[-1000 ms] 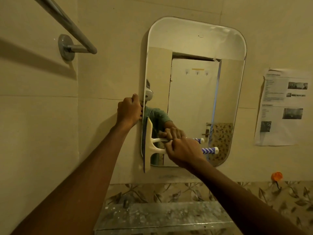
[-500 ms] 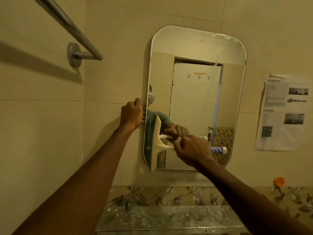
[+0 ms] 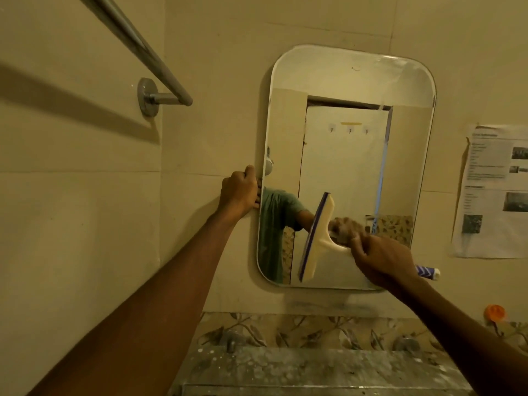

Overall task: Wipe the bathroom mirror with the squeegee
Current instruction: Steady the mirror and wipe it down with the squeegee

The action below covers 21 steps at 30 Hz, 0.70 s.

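A rounded-corner mirror [image 3: 343,81] hangs on the beige tiled wall. My left hand [image 3: 239,192] grips its left edge at mid height. My right hand [image 3: 383,262] is closed around the handle of a white squeegee [image 3: 318,237] with a blue rubber blade. The blade stands nearly upright, tilted slightly, against the lower middle of the glass. The blue-and-white striped handle end [image 3: 428,272] sticks out past my hand to the right. The mirror reflects a white door, a green shirt and my hand.
A chrome towel rail [image 3: 134,45] runs along the wall at upper left. A printed paper sheet [image 3: 497,190] is stuck to the wall right of the mirror. An orange hook [image 3: 495,312] sits lower right. A speckled glass shelf [image 3: 314,367] juts out below the mirror.
My right hand has dragged the squeegee rightward from the mirror's left edge to its lower middle. My left hand stays on the mirror's left edge.
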Each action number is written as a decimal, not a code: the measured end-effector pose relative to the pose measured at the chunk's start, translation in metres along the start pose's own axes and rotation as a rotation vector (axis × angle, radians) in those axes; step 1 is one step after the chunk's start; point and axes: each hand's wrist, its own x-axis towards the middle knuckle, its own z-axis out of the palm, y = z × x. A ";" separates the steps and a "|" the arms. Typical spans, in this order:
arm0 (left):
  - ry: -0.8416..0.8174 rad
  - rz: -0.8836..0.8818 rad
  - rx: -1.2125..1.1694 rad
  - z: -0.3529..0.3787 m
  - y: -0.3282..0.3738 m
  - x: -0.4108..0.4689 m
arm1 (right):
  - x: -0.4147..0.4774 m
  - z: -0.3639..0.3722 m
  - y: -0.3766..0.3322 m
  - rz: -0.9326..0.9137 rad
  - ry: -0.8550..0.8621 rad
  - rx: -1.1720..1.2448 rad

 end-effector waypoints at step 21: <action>-0.187 0.039 -0.291 -0.012 0.106 0.067 | 0.177 -0.146 -0.117 0.136 0.332 0.733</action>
